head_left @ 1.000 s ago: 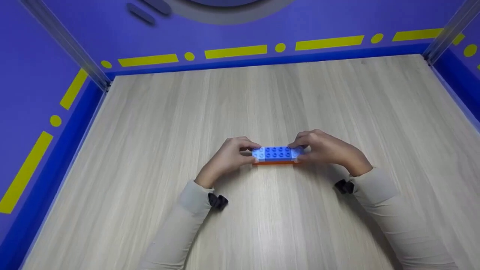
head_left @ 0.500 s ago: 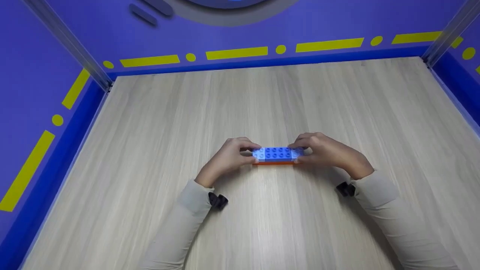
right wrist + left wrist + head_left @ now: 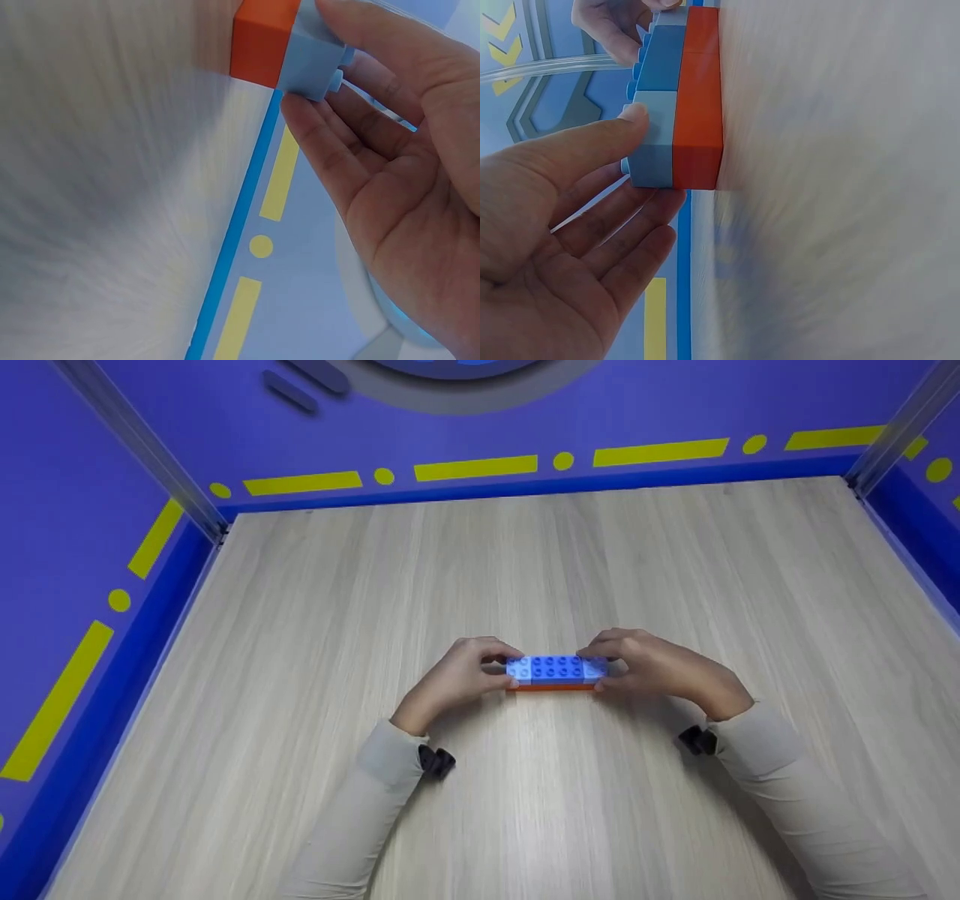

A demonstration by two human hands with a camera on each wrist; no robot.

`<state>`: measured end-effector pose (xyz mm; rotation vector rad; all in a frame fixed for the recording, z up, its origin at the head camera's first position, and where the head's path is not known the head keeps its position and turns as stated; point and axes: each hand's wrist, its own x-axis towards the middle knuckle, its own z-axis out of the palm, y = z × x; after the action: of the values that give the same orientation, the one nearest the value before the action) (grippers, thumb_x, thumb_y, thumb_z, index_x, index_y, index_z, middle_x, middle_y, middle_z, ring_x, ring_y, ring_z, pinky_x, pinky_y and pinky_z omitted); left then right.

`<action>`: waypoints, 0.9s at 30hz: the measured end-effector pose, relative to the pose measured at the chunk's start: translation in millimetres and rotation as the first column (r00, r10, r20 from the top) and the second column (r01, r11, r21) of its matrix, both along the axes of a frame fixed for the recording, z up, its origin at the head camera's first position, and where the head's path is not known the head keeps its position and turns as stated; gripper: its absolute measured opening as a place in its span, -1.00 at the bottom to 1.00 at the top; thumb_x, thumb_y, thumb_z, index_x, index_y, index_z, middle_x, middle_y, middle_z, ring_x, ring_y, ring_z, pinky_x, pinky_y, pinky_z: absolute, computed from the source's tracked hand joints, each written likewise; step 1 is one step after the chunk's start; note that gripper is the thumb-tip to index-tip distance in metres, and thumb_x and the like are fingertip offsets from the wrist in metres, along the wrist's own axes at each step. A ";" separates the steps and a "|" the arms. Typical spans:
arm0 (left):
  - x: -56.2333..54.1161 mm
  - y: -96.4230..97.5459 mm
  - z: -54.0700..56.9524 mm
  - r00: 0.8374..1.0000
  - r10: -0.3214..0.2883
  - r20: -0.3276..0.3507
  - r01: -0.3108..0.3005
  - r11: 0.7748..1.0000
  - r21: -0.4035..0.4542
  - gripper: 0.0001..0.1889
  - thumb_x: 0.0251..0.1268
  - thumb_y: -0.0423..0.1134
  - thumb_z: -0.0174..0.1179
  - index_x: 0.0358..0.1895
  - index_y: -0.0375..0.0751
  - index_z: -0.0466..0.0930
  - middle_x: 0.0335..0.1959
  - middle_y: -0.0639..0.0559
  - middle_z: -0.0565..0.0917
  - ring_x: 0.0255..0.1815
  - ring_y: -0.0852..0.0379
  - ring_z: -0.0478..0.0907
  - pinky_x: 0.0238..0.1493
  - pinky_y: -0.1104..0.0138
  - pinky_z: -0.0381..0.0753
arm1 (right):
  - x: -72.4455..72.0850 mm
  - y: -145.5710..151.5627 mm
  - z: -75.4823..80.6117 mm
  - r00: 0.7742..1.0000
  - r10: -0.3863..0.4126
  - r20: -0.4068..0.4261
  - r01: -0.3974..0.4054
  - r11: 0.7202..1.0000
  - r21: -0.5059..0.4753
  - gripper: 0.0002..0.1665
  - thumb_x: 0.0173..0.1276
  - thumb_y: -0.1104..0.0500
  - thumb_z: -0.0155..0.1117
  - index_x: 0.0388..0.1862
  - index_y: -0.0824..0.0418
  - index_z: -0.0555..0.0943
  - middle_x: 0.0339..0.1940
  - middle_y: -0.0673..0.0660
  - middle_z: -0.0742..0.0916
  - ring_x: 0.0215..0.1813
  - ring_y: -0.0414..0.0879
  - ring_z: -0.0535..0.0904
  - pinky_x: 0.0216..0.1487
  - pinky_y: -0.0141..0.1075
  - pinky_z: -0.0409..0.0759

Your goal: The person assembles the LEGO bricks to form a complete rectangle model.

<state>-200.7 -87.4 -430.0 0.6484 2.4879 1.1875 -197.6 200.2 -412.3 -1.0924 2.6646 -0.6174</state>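
A low stack of toy bricks lies on the table in front of me. Its bottom layer is orange-red brick (image 3: 699, 112). On top, a darker blue brick (image 3: 557, 667) sits between a light blue brick (image 3: 654, 142) at the left end and another light blue brick (image 3: 311, 56) at the right end. My left hand (image 3: 459, 675) pinches the left end brick, thumb on the near side and fingers behind. At the opposite end, my right hand (image 3: 656, 667) pinches the right light blue brick the same way. Fingers partly hide both ends.
The wood-grain table (image 3: 360, 607) stretches around the bricks on all sides. Purple-blue panels with yellow marks form a back wall (image 3: 480, 435) and side walls. Metal posts (image 3: 150, 450) stand at the far corners. Each wrist carries a small black device (image 3: 436, 763).
The right hand has shifted very slightly to the right and toward me. Both hands keep their hold on the stack's ends, and the bricks look the same. The head view has tilted a little.
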 end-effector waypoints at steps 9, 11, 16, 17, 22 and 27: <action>-0.8 2.7 0.7 0.999 -0.032 -0.034 0.032 0.999 -0.007 -0.66 0.16 -0.33 0.32 0.04 -0.19 0.66 0.01 0.00 0.67 0.08 0.09 0.59 0.19 0.27 0.53 | 0.4 4.3 -1.1 1.000 0.007 -0.004 -0.007 1.000 -0.006 -0.50 0.20 0.24 0.40 0.16 0.24 0.60 0.02 0.13 0.67 0.08 0.02 0.58 0.07 -0.06 0.60; -1.2 3.6 1.0 0.999 -0.035 -0.032 0.035 0.999 -0.011 -0.66 0.17 -0.33 0.32 0.05 -0.18 0.65 0.01 0.00 0.67 0.07 0.09 0.58 0.20 0.26 0.53 | -0.2 5.3 -1.1 1.000 0.009 -0.009 -0.009 1.000 -0.011 -0.50 0.21 0.24 0.39 0.16 0.25 0.60 0.02 0.13 0.67 0.08 0.02 0.57 0.07 -0.06 0.60; -2.8 5.8 2.7 0.999 -0.030 -0.018 0.030 0.999 -0.028 -0.66 0.19 -0.32 0.30 0.07 -0.16 0.65 0.03 0.02 0.66 0.09 0.10 0.57 0.20 0.24 0.53 | -2.3 6.7 -0.6 1.000 -0.012 0.002 0.013 1.000 -0.010 -0.49 0.21 0.25 0.38 0.17 0.24 0.59 0.03 0.14 0.66 0.10 0.02 0.57 0.08 -0.05 0.59; -3.6 6.2 2.8 0.999 -0.029 -0.018 0.029 0.999 -0.028 -0.66 0.20 -0.32 0.29 0.07 -0.16 0.65 0.04 0.02 0.66 0.09 0.09 0.57 0.20 0.24 0.53 | -3.0 6.9 -0.6 1.000 -0.017 0.007 0.017 1.000 -0.010 -0.49 0.21 0.25 0.38 0.18 0.24 0.59 0.03 0.14 0.66 0.10 0.02 0.56 0.09 -0.05 0.59; -7.8 7.6 3.7 1.000 -0.018 -0.014 0.018 1.000 -0.019 -0.66 0.21 -0.34 0.27 0.08 -0.19 0.64 0.06 -0.01 0.65 0.09 0.08 0.57 0.18 0.25 0.55 | -7.9 9.5 -1.3 1.000 -0.021 0.020 0.022 0.999 -0.041 -0.51 0.23 0.28 0.36 0.18 0.25 0.59 0.03 0.15 0.66 0.07 0.01 0.57 0.06 -0.06 0.60; -13.1 8.9 3.4 1.000 0.002 -0.016 -0.002 1.000 -0.009 -0.67 0.23 -0.34 0.26 0.08 -0.20 0.64 0.05 -0.02 0.65 0.07 0.10 0.57 0.17 0.27 0.55 | -14.7 13.2 -2.3 0.999 -0.020 0.029 0.022 0.996 -0.092 -0.54 0.24 0.31 0.32 0.16 0.26 0.60 0.01 0.14 0.66 0.04 -0.02 0.58 0.04 -0.09 0.61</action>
<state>-213.9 -78.5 -426.6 0.6549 2.5060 1.1757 -212.4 213.3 -414.6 -1.0719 2.6507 -0.7611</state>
